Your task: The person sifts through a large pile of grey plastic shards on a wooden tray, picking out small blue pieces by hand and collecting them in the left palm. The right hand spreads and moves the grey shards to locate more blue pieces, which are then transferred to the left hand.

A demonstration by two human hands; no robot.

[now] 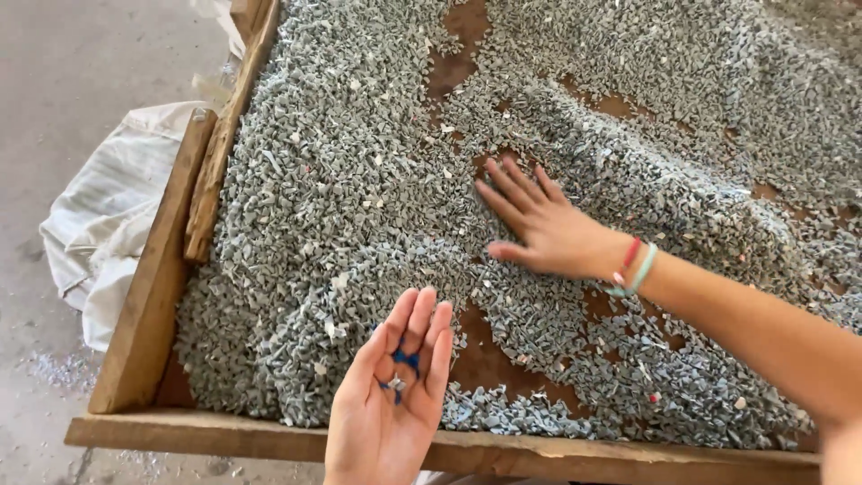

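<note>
A wide layer of small grey plastic flakes (359,180) covers a wooden table with a raised rim (269,442). My right hand (539,224) lies flat, palm down, fingers spread on the flakes near the middle, with red and pale green bands at the wrist. Nearer to me, my left hand (395,395) is held palm up above the front rim, cupped around a few small blue plastic pieces (404,364). Bare brown table surface shows in patches among the flakes.
A loose wooden strip (211,180) lies along the left rim. A white woven sack (108,216) hangs beside the table on the left over a grey concrete floor (72,72). A few white and red bits are mixed among the flakes.
</note>
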